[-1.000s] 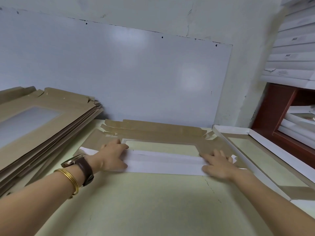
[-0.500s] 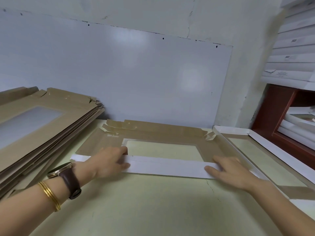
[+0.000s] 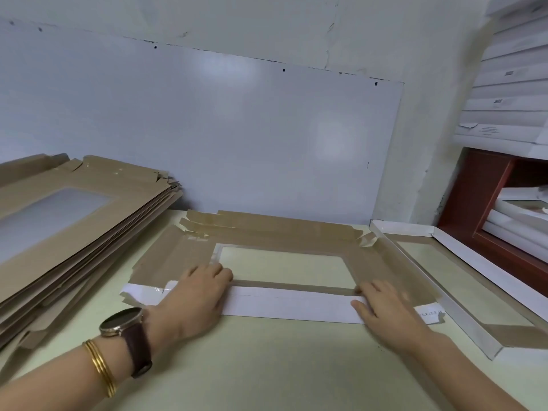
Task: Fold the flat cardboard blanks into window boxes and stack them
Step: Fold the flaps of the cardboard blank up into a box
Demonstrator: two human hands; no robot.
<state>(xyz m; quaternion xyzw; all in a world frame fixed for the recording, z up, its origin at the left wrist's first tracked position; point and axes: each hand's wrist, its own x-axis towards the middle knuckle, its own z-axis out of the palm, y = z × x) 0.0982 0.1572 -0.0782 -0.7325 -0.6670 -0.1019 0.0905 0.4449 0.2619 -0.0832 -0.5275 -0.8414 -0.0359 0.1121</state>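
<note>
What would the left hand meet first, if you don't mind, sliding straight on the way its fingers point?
Probably the clear window of the blank, just ahead of the left hand; beyond it, the far brown flaps.

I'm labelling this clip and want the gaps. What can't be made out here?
Head view.
White tab: print too small to read.
White boxes on the shelves: labels blurred.
Pile of flat blanks: cut off by the left edge.
Flap: ends under the left hand and right hand.
</note>
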